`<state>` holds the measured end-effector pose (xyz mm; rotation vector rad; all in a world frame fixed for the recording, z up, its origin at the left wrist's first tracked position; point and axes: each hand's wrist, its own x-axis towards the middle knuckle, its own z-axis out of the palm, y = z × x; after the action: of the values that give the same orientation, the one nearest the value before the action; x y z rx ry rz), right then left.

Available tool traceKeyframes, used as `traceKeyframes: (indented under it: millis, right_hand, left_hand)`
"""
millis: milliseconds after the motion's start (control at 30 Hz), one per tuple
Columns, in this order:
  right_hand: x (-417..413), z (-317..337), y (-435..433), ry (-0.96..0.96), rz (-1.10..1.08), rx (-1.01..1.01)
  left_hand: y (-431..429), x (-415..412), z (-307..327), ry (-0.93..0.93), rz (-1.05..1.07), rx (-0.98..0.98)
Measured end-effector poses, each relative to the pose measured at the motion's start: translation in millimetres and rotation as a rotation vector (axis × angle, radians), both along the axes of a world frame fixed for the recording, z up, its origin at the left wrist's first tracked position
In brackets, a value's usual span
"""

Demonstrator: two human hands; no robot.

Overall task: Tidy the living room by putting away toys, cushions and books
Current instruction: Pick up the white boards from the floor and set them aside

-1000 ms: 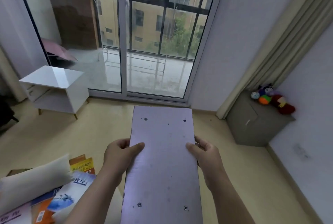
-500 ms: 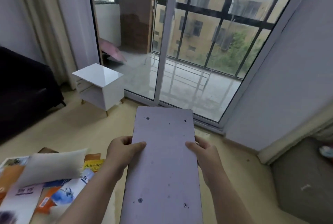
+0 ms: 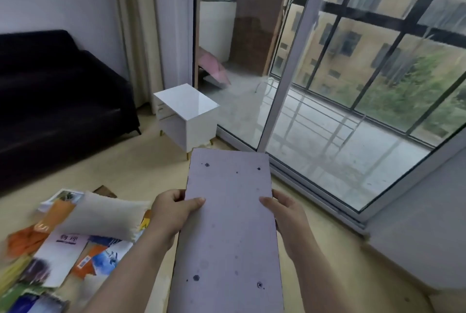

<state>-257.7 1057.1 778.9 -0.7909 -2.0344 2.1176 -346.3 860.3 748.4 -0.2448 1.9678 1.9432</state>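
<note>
Books [image 3: 63, 249] are spread all over the floor [image 3: 141, 176] down at our lower left, with a pale cushion [image 3: 100, 217] flopped on top of the pile, so none of that is put away yet. Only the head cam to go on. We've got a long lilac board [image 3: 227, 224] with little dark screw holes held flat out in front. Our left hand [image 3: 171, 212] grips its left edge and our right hand [image 3: 290, 214] its right edge, thumbs curled over the top and the other fingers hidden underneath. What worries us is that the board pokes way out ahead. The white side table [image 3: 186, 111] and the sliding glass door [image 3: 327, 85] sit just past its far end, so a careless turn could clip either one. The loose books beside our feet also look slippery if we step that way. As for writing, a white cover in the pile has dark Chinese characters, too blurry for us to read properly.
</note>
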Motion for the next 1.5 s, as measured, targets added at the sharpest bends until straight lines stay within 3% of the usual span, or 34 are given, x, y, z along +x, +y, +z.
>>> traceKeyframes:
  millis: [967, 1500]
  right_hand:
    - [-515, -29, 113, -0.053, 0.604, 0.123]
    - [-745, -68, -11, -0.177, 0.856, 0.119]
  left_hand:
    - [93, -383, -27, -0.042, 0.563, -0.063]
    - [-13, -561, -64, -0.137, 0.813, -0.12]
